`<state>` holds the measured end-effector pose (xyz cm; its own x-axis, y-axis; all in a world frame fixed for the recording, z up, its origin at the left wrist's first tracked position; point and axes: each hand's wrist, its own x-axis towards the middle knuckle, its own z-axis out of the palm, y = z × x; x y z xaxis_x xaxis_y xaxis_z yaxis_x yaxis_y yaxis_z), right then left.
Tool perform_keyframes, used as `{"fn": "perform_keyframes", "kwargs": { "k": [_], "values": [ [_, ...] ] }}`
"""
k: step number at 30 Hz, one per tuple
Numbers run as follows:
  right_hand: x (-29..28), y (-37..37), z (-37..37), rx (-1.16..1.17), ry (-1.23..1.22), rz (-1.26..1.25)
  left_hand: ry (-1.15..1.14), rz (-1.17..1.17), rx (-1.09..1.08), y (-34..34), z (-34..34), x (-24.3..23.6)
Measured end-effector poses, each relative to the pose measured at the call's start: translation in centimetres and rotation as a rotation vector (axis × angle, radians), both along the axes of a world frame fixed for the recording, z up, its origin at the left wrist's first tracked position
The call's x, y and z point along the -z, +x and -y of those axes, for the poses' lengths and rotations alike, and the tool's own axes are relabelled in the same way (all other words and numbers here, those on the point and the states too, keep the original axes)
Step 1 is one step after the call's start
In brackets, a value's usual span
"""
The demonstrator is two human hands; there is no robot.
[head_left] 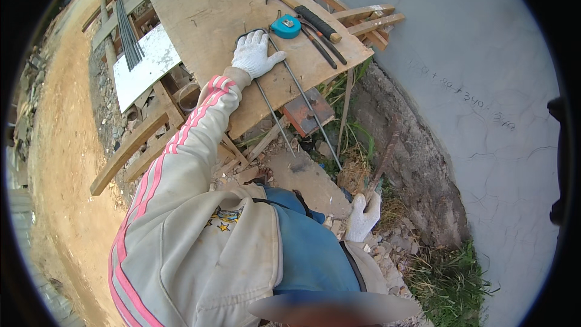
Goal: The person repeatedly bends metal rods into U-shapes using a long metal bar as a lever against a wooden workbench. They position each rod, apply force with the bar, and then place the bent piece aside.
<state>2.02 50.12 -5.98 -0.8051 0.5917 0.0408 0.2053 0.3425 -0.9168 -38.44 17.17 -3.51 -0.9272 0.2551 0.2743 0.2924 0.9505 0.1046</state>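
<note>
"On the far left, what do we see?"
"We see a bundle of thin dark bars (128, 36), partly on a white panel (151, 63), and right of that, our plywood board (200, 18)."
"And our left hand (257, 56)?"
"Gloved and palm down on the board, thumb apart from the fingers, over two metal rod lengths (299, 86) that run past the near edge. We cannot tell whether they join beneath the glove."
"Further right?"
"Our teal tape measure (285, 26) is near that hand, with a hammer (313, 19) and pincers (325, 53) just beside it."
"And our right hand (363, 217)?"
"Low at the near right, gloved too, closed around a rusty bar (387, 148) that slants up before the grey wall (496, 85)."
</note>
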Motion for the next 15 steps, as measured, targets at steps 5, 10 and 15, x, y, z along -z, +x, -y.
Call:
{"fn": "perform_keyframes", "kwargs": {
  "k": [5, 10, 15],
  "values": [
    [-2.6, 0.5, -2.9, -0.24, 0.066, 0.129, -0.111, 0.015, -0.036, -1.2, 0.3, 0.8],
    [-4.7, -0.5, -5.9, -0.494, 0.132, 0.294, -0.143, -0.046, -0.049, -0.7, 0.2, 1.0],
    [-6.9, -4.6, -8.6, -0.65, 0.386, 0.314, -0.118, -0.055, -0.039, 0.2, 0.1, 0.6]
  ]
}}
